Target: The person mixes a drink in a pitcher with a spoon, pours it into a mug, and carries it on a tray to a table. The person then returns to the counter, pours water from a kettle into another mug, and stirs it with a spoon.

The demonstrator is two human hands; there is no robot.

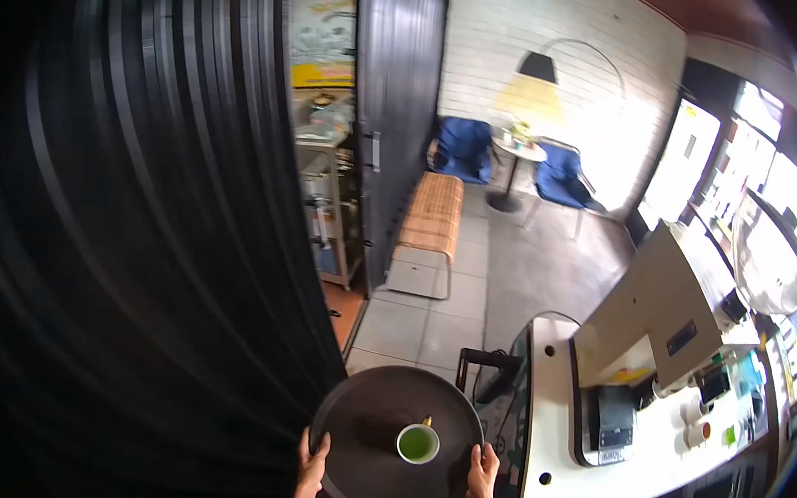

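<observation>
A round dark brown tray (361, 411) is held level in front of me at the bottom of the head view. On it, right of the middle, stands a white cup (436, 452) filled with green liquid, its handle pointing away from me. My left hand (312, 463) grips the tray's left rim, thumb on top. Opposite it, my right hand (483, 473) grips the right rim the same way. The fingers beneath the tray are hidden.
A white counter (551, 441) with a large beige machine (655, 301) and several cups stands at right. Dark corrugated panels (162, 235) run along the left, with a partly open doorway. A woven bench (434, 215), blue chairs (464, 148) and a small round table (519, 150) stand ahead.
</observation>
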